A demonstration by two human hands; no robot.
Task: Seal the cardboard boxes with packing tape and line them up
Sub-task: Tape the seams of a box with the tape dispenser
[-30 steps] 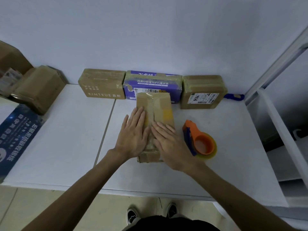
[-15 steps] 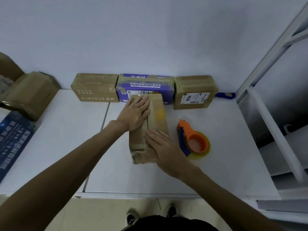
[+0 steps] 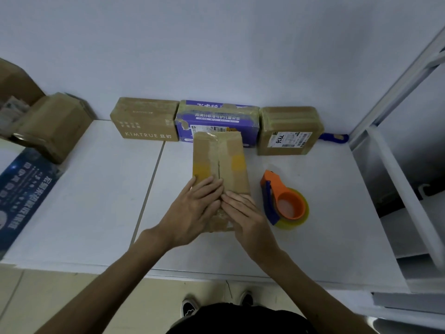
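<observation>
Our left hand and right hand lie flat, fingers straight, pressing the near end of one taped cardboard box. One orange tape dispenser sits just to its right. Three boxes line the wall: KIMTRUE box, purple box, labelled box. White bench stretches broadly leftward and to the front edge.

3 boxes line the wall; a 4th box lies before them, tape dispenser to its right.
</observation>
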